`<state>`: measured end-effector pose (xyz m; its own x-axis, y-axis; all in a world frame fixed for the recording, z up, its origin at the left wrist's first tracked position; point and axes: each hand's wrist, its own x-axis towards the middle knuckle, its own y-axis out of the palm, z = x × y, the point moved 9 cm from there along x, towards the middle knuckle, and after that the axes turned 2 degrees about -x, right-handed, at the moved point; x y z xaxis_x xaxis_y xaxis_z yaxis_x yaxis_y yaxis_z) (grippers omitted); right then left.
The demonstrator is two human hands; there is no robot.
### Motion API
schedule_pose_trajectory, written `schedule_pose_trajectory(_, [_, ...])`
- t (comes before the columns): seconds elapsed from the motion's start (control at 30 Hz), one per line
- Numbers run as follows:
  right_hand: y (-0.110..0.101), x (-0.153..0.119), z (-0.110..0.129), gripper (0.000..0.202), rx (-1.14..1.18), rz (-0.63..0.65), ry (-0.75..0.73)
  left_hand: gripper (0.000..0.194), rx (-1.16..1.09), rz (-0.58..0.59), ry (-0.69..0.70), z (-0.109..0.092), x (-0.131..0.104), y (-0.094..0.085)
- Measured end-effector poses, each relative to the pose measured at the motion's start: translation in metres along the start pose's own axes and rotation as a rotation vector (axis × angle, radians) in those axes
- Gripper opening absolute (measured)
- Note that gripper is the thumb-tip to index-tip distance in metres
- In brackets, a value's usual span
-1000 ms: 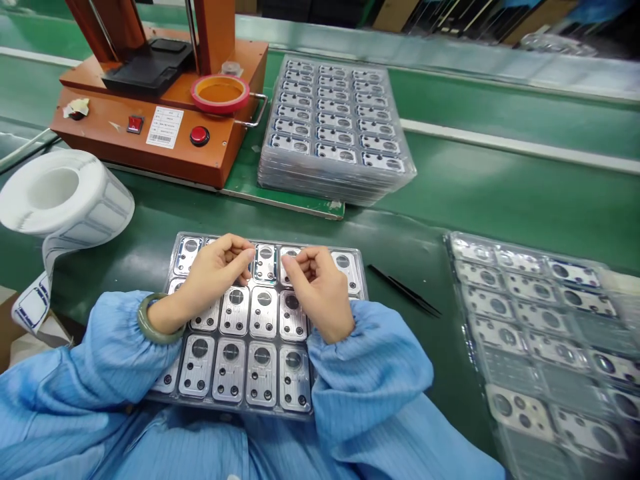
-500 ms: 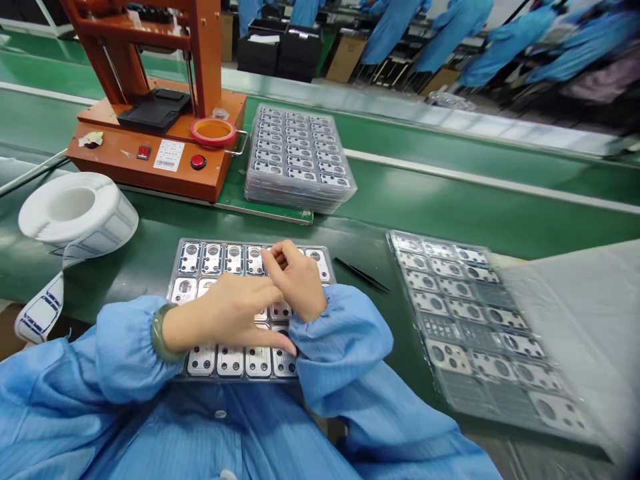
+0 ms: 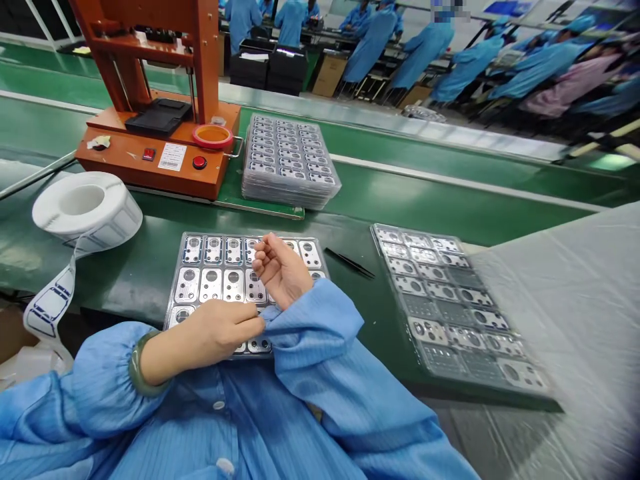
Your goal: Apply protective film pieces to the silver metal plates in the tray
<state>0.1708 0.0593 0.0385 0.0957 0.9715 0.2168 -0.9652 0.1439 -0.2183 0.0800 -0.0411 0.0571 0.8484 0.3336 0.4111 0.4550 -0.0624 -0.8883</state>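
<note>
My left hand (image 3: 215, 333), with a green bangle at the wrist, pinches the blue cuff (image 3: 273, 316) of my right sleeve. Palm up and fingers loosely curled, my right hand (image 3: 284, 272) holds nothing. Both hands are over a clear plastic tray (image 3: 171, 293) on the bench. Rows of silver plates (image 3: 211, 285) with a large round window and small dark holes fill the tray's visible pockets. My hands and sleeves hide its middle and lower right. Black tweezers (image 3: 350, 263) lie just right of the tray.
An orange press (image 3: 160, 160) stands at the back left, with a roll of tape (image 3: 213, 137) on it. Beside it is a stack of filled trays (image 3: 290, 160). A label roll (image 3: 85, 203) sits at left. Another tray (image 3: 440, 300) lies right, partly filled, by white sheeting (image 3: 565, 267).
My left hand has gone from spread fingers across my right wrist to pinching the right cuff. My right hand has turned palm up. The view has shifted slightly.
</note>
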Motion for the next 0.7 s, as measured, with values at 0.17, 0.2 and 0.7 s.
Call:
schedule_pose_trajectory(0.17, [0.013, -0.012, 0.012, 0.024, -0.169, -0.008, -0.125, 0.019, -0.102, -0.069, -0.094, 0.005, -0.017, 0.005])
schedule_pose_trajectory(0.2, [0.016, -0.014, 0.015, 0.021, -0.228, -0.007, -0.162, 0.018, -0.125, -0.087, -0.128, 0.006, -0.019, 0.005])
schedule_pose_trajectory(0.7, [0.004, -0.006, 0.006, 0.024, 0.084, -0.029, 0.055, 0.013, -0.127, -0.308, -0.353, 0.009, -0.024, -0.015])
